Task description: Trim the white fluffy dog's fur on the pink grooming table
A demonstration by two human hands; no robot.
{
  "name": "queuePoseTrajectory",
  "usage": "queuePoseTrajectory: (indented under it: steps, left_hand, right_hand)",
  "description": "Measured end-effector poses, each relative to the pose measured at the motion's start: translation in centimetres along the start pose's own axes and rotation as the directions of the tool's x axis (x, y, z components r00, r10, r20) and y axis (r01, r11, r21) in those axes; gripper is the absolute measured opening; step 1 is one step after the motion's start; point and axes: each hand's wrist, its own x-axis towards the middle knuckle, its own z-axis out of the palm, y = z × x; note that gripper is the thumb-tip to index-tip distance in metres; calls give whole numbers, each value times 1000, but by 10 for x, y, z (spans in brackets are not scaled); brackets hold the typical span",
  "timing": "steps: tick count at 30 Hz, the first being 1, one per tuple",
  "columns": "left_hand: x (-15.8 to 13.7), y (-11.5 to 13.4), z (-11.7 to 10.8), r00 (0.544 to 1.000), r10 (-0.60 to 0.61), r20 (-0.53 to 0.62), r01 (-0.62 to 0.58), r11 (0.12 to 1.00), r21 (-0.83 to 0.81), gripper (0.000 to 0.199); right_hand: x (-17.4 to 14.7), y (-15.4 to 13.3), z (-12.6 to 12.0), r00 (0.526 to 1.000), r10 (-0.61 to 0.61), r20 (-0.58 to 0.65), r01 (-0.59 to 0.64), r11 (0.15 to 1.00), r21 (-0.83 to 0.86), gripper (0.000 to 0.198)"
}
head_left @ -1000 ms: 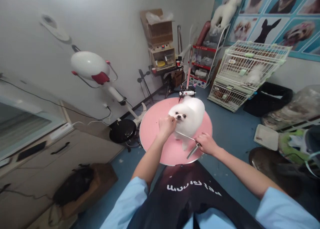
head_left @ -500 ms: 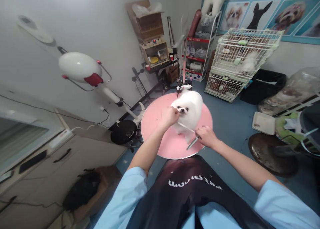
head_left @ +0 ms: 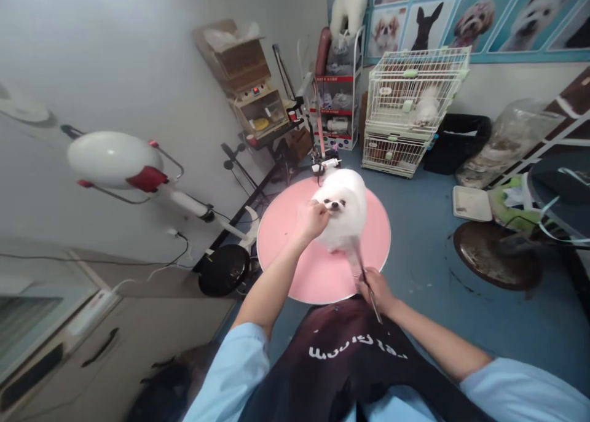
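White dog [head_left: 350,213], its coat puffed into smooth rounded shapes, stands at about one o'clock on the round pink table [head_left: 302,274], facing the wearer. Two dark eyes and a black nose stand out sharply against the pale fur. At eight o'clock of the nose, the left hand [head_left: 316,220] has its fingers drawn together on the muzzle fur. Five o'clock from the dog, the right hand [head_left: 378,292] is curled around a slim, motion-blurred tool [head_left: 376,309].
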Motion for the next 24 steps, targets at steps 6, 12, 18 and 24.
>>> queuePoseTrajectory:
  steps: [6, 12, 18, 24]
  left_hand:
    - [7, 1, -8, 988, 117, 104, -124, 990, 67, 21]
    - [15, 8, -12, 947, 246, 206, -275, 954, 123, 22]
    - [16, 5, -12, 879, 424, 219, -462, 870, 173, 24]
    - [18, 5, -7, 844, 493, 212, -534, 810, 241, 27]
  right_hand:
    - [-5, -16, 79, 766, 642, -23, -490, 607, 625, 28]
    - [91, -58, 148, 485, 872, 60, -369, 142, 918, 45]
    - [137, -96, 194, 581, 780, -231, 34, 261, 965, 31]
    - [137, -84, 206, 400, 912, -97, 29, 93, 995, 37]
